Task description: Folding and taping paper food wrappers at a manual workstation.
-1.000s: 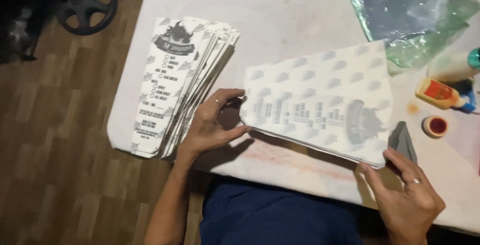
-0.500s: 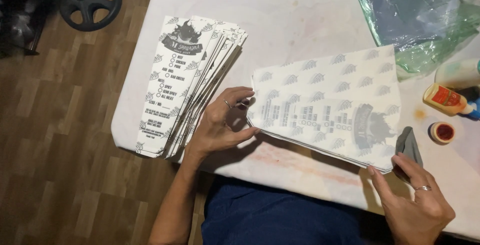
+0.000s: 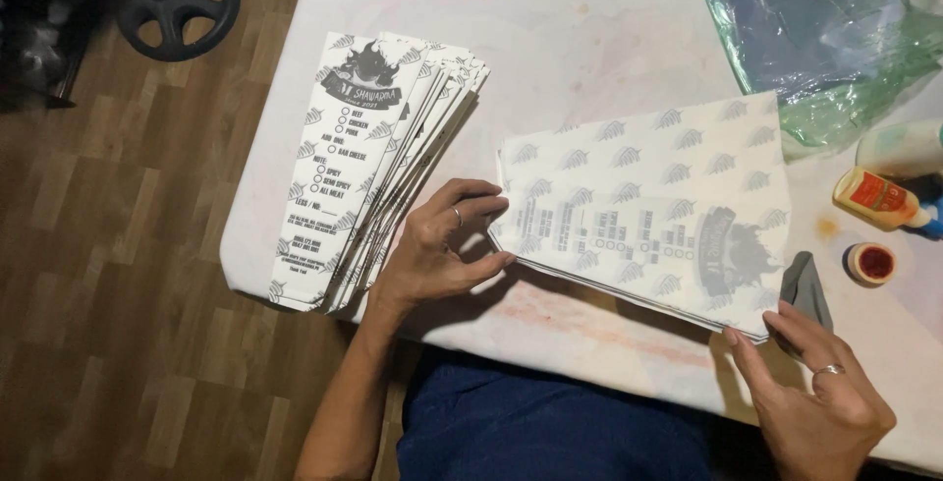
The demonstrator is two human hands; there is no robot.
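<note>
Lying flat on the white table (image 3: 609,39), the stack of white sheets (image 3: 648,216) shows a pale leaf pattern with grey print ghosting through from the underside. The left hand (image 3: 447,245) pinches its left edge between curled fingers and thumb. The right hand (image 3: 815,397), fingers loosely spread, touches the stack's near right corner. A fanned pile of narrow printed paper sleeves (image 3: 368,167) sits just left.
</note>
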